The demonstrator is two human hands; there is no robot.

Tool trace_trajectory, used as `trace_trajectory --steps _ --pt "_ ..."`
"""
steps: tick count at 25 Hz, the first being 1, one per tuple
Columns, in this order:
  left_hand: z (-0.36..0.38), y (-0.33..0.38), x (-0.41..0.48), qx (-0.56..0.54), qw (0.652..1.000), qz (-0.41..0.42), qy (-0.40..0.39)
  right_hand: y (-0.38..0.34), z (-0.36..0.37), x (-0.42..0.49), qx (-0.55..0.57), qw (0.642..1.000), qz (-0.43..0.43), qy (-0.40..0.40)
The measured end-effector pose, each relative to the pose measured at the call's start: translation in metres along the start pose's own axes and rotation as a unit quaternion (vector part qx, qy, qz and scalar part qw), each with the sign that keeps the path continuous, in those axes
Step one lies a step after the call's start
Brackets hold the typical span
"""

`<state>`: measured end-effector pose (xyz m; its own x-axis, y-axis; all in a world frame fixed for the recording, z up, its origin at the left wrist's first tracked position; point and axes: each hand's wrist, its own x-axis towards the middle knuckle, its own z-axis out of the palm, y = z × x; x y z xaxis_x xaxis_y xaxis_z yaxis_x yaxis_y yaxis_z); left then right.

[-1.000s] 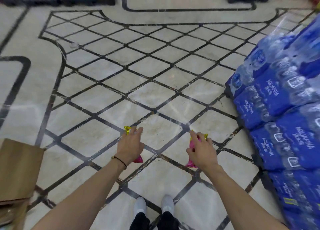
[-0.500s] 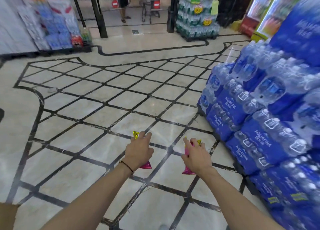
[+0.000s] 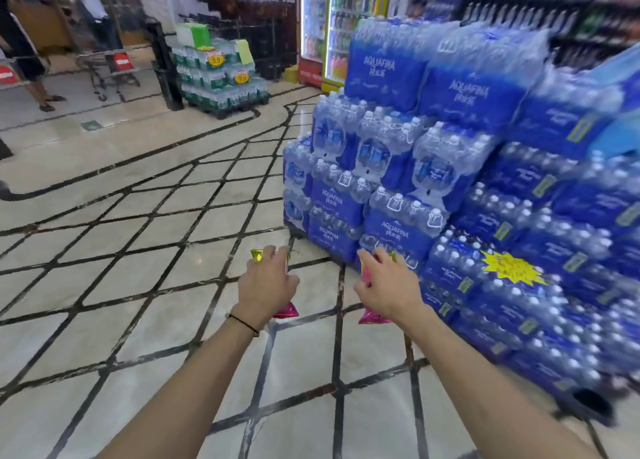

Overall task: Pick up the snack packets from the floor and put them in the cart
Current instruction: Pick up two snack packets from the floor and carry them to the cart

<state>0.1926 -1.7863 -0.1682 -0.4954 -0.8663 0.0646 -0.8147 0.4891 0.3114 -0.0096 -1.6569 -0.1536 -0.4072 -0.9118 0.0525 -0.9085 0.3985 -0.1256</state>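
Two bare arms reach forward over a marble floor (image 3: 138, 237) crossed by dark lines. The left hand (image 3: 268, 287), with a black band (image 3: 244, 323) at its wrist, curls its fingers round a pink snack packet (image 3: 287, 311) with a yellow top, held off the floor. Beside it, the right hand (image 3: 388, 290) grips a second pink packet (image 3: 369, 317) the same way. To the right rises a tall stack of blue water-bottle packs (image 3: 398, 167), near the right hand.

Snack packets (image 3: 286, 311) mostly hidden under hands (image 3: 268, 287), water packs (image 3: 571, 216) and far shelves (image 3: 554, 8) blurred
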Motion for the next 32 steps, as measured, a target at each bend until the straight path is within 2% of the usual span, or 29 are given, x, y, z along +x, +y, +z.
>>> trace_trajectory --steps 5,8,10,17,21,25,32 --pt "0.016 0.097 -0.009 -0.025 0.993 0.119 -0.003 0.070 -0.028 -0.069 -0.010 0.994 0.105 0.030" --pt "0.037 0.167 -0.025 -0.013 0.977 0.213 -0.028 0.127 -0.040 -0.126 -0.017 0.980 0.194 0.033" --pt "0.051 0.207 -0.038 -0.015 0.969 0.242 -0.042 0.161 -0.048 -0.164 -0.022 0.972 0.229 0.037" --pt "0.099 0.399 -0.161 -0.055 0.927 0.364 -0.076 0.291 -0.081 -0.353 -0.044 0.924 0.371 0.083" --pt "0.119 0.506 -0.248 -0.071 0.903 0.418 -0.069 0.360 -0.102 -0.462 -0.055 0.901 0.420 0.092" --pt "0.145 0.600 -0.324 -0.080 0.879 0.459 -0.098 0.430 -0.117 -0.560 -0.059 0.872 0.480 0.082" --pt "0.191 0.710 -0.427 -0.080 0.853 0.491 -0.156 0.516 -0.126 -0.658 -0.046 0.831 0.550 0.067"
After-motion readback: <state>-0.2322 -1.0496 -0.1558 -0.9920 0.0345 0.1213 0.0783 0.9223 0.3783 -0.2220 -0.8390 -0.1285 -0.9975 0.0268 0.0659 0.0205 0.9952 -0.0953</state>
